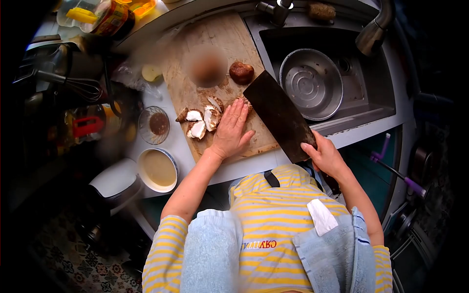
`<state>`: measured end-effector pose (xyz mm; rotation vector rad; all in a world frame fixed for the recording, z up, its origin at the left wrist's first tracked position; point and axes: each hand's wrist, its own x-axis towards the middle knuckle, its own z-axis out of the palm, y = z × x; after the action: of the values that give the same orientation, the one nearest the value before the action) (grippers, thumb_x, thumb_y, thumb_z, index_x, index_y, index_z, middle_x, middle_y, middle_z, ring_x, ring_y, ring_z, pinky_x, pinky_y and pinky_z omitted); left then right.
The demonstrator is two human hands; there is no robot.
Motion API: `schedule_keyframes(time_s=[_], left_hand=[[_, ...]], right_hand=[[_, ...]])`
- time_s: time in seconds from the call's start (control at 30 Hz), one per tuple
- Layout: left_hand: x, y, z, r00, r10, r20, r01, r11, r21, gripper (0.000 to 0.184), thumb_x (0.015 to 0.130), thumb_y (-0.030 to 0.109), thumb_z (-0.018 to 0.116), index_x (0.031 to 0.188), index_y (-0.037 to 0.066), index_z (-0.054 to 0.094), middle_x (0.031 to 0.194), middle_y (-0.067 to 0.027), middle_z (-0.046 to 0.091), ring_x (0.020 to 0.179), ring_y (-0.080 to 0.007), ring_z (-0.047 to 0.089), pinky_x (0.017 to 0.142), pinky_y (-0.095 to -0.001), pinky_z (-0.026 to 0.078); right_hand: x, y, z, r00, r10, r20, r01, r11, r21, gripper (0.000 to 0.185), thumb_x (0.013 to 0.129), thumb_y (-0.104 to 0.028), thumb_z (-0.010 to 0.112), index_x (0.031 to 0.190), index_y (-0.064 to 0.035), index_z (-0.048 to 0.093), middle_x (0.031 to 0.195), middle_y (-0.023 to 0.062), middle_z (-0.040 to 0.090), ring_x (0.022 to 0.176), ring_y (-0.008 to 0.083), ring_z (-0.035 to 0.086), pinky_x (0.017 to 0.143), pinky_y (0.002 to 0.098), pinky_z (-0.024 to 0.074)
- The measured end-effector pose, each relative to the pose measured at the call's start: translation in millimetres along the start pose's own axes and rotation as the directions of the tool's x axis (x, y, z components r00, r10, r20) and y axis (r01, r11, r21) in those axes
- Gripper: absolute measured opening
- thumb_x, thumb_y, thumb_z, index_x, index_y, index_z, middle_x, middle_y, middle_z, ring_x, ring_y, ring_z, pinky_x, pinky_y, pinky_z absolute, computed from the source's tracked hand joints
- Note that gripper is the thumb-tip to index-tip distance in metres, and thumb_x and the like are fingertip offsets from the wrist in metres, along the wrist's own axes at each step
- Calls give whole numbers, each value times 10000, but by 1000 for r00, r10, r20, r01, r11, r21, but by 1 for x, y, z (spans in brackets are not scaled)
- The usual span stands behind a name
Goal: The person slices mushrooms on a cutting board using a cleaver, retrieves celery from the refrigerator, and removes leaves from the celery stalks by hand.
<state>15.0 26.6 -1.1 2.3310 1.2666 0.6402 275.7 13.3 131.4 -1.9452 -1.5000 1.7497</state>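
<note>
My left hand (231,130) lies flat on the cutting board (220,29), fingers stretched out, beside brown-skinned pieces with white insides (205,119). Part of a rough brown piece shows just past its fingertips; what lies under the palm is hidden. My right hand (323,155) is wrapped round the handle end of a wide dark cleaver (281,115). The blade's flat side faces up, its far end near the board's right edge. A whole reddish-brown mushroom-like piece (241,73) sits on the board above the blade tip. A blurred round patch hides part of the board.
To the right, a metal bowl (311,84) stands in the sink (361,93) under a faucet (373,38). Left of the board are a small glass dish (154,125), a bowl of cloudy liquid (158,169) and a plastic bag (134,78). A whisk (80,85) lies further left.
</note>
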Motion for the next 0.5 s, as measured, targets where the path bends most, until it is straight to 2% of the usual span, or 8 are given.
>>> schedule_keyframes(time_s=[0.17,0.27,0.3,0.33,0.4,0.43,0.5], left_hand=[[0,-3,-1,1000,7,15,-6,999,-38,742,759,273,607,1347,-16,258,1402,-208,242,1301,-329,247,1067,-422,213],[1,-3,-2,1000,4,9,-3,996,-87,730,764,264,602,1345,-18,261,1401,-215,239,1298,-335,251,1065,-423,214],[1,-4,-3,1000,1,15,1,996,-89,729,765,261,599,1346,-20,260,1401,-217,238,1297,-336,252,1064,-423,216],[1,-5,-4,1000,-2,20,4,996,-92,728,765,259,597,1346,-21,259,1402,-218,236,1297,-337,254,1063,-423,219],[2,-3,-2,1000,-10,16,12,994,-111,714,763,248,597,1340,-20,272,1398,-216,246,1292,-338,262,1061,-423,223],[3,-3,-2,1000,-14,8,15,993,-121,702,759,239,600,1333,-17,286,1393,-212,258,1289,-339,268,1060,-424,225],[2,-2,-2,1000,-28,-14,26,992,-125,675,753,219,606,1319,-8,317,1381,-202,285,1280,-338,284,1057,-424,230]], right_hand=[[18,-3,7,996,-86,9,86,996,-24,245,852,-128,517,1065,-17,470,563,65,504,380,147,453,405,296,385],[30,-12,17,998,9,66,-11,1000,29,371,862,-126,524,1179,29,410,556,42,481,360,106,429,363,262,368],[35,-8,26,999,-42,29,41,998,42,386,855,-122,541,1175,45,404,540,40,477,368,106,439,363,267,367],[43,8,40,990,-135,-44,132,989,-60,381,843,-133,549,1156,40,419,619,127,531,510,240,512,475,341,411],[58,36,62,951,-274,-142,245,951,-191,441,826,-163,571,1163,72,410,741,259,584,719,433,563,616,446,450],[58,36,66,950,-262,-172,213,942,-261,422,825,-167,575,1138,71,422,703,247,580,694,419,570,602,443,450],[56,31,64,945,-259,-201,212,950,-230,404,826,-170,575,1114,74,430,682,241,577,689,415,570,593,452,444]])
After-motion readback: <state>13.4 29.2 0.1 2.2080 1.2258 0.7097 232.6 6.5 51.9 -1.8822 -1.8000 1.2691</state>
